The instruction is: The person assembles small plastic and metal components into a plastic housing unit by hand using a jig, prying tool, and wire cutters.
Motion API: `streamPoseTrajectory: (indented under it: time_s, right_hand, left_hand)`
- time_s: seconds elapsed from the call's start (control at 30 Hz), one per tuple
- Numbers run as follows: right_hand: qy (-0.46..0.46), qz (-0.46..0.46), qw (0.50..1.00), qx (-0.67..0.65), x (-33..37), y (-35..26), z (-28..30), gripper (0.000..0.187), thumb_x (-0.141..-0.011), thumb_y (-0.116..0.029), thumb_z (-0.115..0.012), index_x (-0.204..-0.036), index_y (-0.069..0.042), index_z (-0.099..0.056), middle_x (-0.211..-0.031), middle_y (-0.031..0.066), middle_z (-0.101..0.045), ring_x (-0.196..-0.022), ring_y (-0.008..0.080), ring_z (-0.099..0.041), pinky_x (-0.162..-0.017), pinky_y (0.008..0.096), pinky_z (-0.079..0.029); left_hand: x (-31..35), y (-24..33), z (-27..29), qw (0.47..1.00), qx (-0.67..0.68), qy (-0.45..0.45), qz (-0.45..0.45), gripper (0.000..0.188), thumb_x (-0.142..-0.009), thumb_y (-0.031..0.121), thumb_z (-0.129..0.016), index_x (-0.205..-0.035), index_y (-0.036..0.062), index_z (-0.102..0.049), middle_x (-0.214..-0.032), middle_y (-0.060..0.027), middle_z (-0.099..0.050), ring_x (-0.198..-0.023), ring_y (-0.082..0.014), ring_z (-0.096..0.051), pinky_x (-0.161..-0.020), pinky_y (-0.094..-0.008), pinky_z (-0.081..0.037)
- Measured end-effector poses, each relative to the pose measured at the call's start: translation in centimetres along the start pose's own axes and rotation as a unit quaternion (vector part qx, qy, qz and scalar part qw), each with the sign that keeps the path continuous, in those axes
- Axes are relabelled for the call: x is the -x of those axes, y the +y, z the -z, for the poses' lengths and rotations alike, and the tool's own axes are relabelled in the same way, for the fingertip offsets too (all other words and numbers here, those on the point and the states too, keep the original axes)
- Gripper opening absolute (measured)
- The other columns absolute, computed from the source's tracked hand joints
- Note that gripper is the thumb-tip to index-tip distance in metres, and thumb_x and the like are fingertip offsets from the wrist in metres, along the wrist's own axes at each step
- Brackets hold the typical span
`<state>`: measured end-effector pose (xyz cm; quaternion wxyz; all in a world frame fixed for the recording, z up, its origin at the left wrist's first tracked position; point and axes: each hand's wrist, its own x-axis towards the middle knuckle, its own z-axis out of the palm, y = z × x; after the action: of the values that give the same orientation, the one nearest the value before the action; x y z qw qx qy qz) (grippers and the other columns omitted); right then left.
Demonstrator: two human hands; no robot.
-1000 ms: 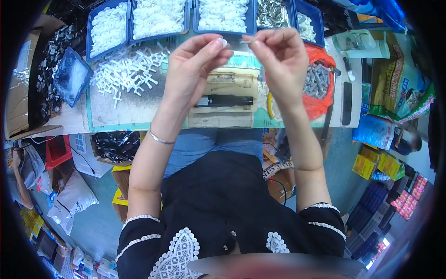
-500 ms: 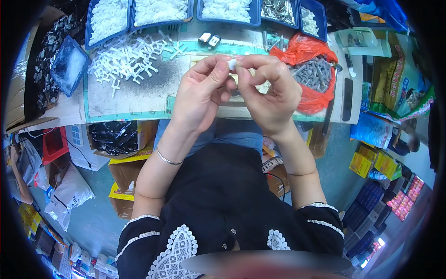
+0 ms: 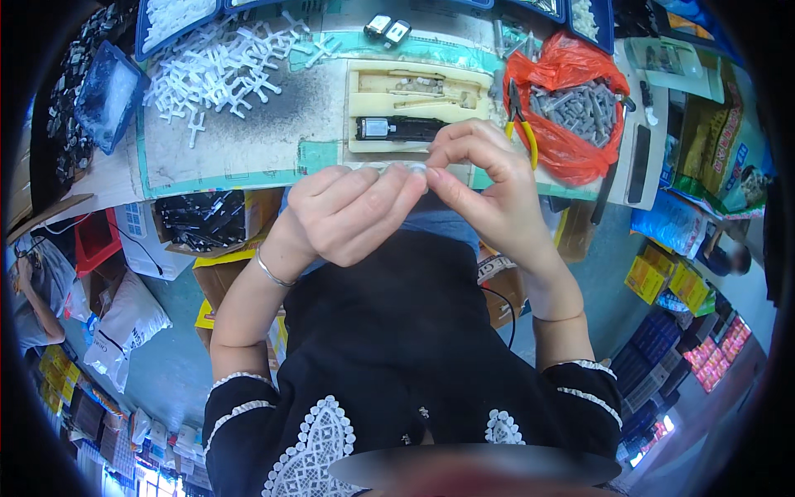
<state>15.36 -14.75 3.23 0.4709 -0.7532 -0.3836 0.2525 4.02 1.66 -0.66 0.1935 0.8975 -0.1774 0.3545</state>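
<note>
Bench [image 3: 248,157] fills the far side for me, w/ the red plastic bag [image 3: 571,171] on its R and the cream jig [image 3: 364,104] mid. I'd brace both wrists & pinch lightly, square on, so nothing slips. L hand [image 3: 352,214]: back up, fingers curled over, reaching inward. R hand [image 3: 489,178]: knuckles raised, thumb under index. Both narrow, tips meeting on a small white piece [image 3: 418,166], mostly hidden, nearside of jig.

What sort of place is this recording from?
Probably an assembly workshop: a heap of white cross-shaped pieces, a red bag of grey parts and yellow-handled pliers lie on the workbench.
</note>
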Motion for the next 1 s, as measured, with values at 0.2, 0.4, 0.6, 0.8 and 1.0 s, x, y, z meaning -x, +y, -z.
streamPoseTrajectory:
  time_s: [0.2, 0.4, 0.6, 0.8, 1.0]
  right_hand:
    - [0.066, 0.216, 0.904, 0.363, -2.5, 3.7, -1.4, 0.015, -0.072, -0.013, -0.066, -0.083, -0.010, -0.057, -0.092, 0.0019, -0.056, -0.091, 0.0203, -0.052, -0.085, 0.0342, -0.034]
    - [0.048, 0.203, 0.899, 0.385, -2.9, 3.9, -1.6, 0.016, -0.071, -0.013, -0.068, -0.084, -0.010, -0.057, -0.091, 0.0021, -0.055, -0.094, 0.0215, -0.051, -0.087, 0.0361, -0.032]
    - [0.101, 0.070, 0.953, 0.278, -3.7, 2.9, -0.8, 0.018, -0.072, -0.012, -0.071, -0.084, -0.008, -0.059, -0.090, 0.0043, -0.058, -0.093, 0.0248, -0.052, -0.085, 0.0374, -0.034]
    - [0.181, 0.046, 0.933, 0.306, -9.2, 3.3, 8.2, 0.019, -0.078, -0.024, -0.066, -0.086, -0.007, -0.066, -0.088, 0.0094, -0.064, -0.094, 0.0252, -0.055, -0.084, 0.0396, -0.037]
    - [0.108, 0.034, 0.773, 0.625, -14.8, 8.1, 11.9, 0.020, -0.079, -0.024, -0.060, -0.089, -0.010, -0.069, -0.092, 0.0093, -0.065, -0.093, 0.0276, -0.056, -0.084, 0.0451, -0.036]
  left_hand:
    - [0.6, -2.2, -1.3, 0.996, 0.014, -0.055, 0.073, 0.023, -0.071, 0.011, -0.069, -0.092, 0.0025, -0.065, -0.093, -0.0054, -0.063, -0.083, -0.0206, -0.060, -0.065, -0.0304, -0.048]
    - [1.9, -2.9, -1.7, 0.992, 0.018, -0.097, 0.083, 0.028, -0.071, 0.015, -0.070, -0.097, 0.0064, -0.065, -0.095, -0.0037, -0.061, -0.087, -0.0187, -0.059, -0.076, -0.0336, -0.045]
    - [0.9, -2.9, -2.5, 0.990, 0.001, -0.098, 0.098, 0.018, -0.069, 0.020, -0.070, -0.082, 0.0102, -0.062, -0.083, -0.0007, -0.053, -0.085, -0.0168, -0.055, -0.078, -0.0336, -0.041]
    - [-0.8, -2.5, -2.8, 0.993, -0.014, -0.082, 0.078, 0.014, -0.070, 0.021, -0.071, -0.072, 0.0120, -0.060, -0.087, -0.0002, -0.055, -0.082, -0.0156, -0.054, -0.079, -0.0347, -0.036]
    - [-1.9, -3.8, -0.9, 0.997, -0.069, 0.003, 0.034, 0.014, -0.074, 0.024, -0.066, -0.074, 0.0120, -0.058, -0.069, 0.0026, -0.046, -0.066, -0.0123, -0.049, -0.073, -0.0302, -0.033]
